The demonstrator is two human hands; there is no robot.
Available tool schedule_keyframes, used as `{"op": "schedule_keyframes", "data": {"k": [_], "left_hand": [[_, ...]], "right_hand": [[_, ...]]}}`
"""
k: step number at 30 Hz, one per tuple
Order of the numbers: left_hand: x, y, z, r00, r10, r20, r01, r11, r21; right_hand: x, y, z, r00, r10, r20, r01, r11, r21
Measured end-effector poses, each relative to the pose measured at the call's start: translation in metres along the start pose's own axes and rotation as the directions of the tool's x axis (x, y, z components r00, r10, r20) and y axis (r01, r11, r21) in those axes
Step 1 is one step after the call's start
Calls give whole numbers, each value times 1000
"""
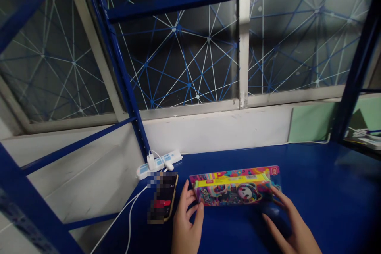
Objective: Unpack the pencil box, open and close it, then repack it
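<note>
A colourful packaged box (232,192) with a panda figure, the word SPORT and a yellow strip along its upper side is between my two hands over the blue tabletop. A bright printed backing card (274,170) shows behind it. My left hand (189,218) has its fingers curled against the box's left end, the thumb in front at the lower corner. At the right end, my right hand (287,218) touches the box with a fingertip, its thumb lower and apart. A dark rounded shape under the right hand is unclear.
Left of the box lies a phone (166,198), partly pixelated. A white power strip (175,156) with plugs and white cables (130,222) sits behind it. Blue metal frame posts (125,75) rise at the sides. A blue tabletop (315,178) meets a white wall under patterned windows.
</note>
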State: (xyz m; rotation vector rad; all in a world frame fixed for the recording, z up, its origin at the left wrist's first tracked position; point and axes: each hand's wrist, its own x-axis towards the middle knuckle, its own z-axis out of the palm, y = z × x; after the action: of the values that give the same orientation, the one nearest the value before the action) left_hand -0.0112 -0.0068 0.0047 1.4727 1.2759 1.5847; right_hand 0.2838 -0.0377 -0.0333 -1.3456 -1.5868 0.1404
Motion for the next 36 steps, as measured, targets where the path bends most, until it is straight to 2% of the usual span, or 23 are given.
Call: {"op": "schedule_keyframes", "data": {"k": [5, 9, 12, 16, 19, 23, 30, 36], "left_hand": [[-1, -2, 0, 1000, 4, -5, -3, 1000, 12], [0, 1, 1, 998, -44, -33, 43, 998, -47], [1, 5, 1, 995, -90, -35, 84, 988, -128], [2, 9, -3, 986, -163, -28, 159, 983, -95], [2, 11, -6, 972, -221, -79, 220, 975, -16], [3, 11, -6, 975, -210, -69, 210, 978, -3], [3, 9, -2, 989, -144, -32, 142, 989, -45], [5, -3, -1, 989, -144, 9, 144, 989, 41]], "right_hand": [[-3, -1, -2, 997, 61, -37, -57, 994, 92], [3, -8, -9, 1000, 8, 9, -8, 1000, 12], [6, -11, -11, 1000, -10, -25, 11, 1000, 8], [3, -6, -8, 992, 94, -82, -89, 994, 59], [1, 0, -5, 968, 197, -154, -181, 977, 111], [2, 4, -3, 939, 259, -226, -220, 958, 183], [8, 3, -11, 954, 270, -132, -251, 957, 143], [10, -1, -12, 968, 239, -78, -239, 971, 16]]}}
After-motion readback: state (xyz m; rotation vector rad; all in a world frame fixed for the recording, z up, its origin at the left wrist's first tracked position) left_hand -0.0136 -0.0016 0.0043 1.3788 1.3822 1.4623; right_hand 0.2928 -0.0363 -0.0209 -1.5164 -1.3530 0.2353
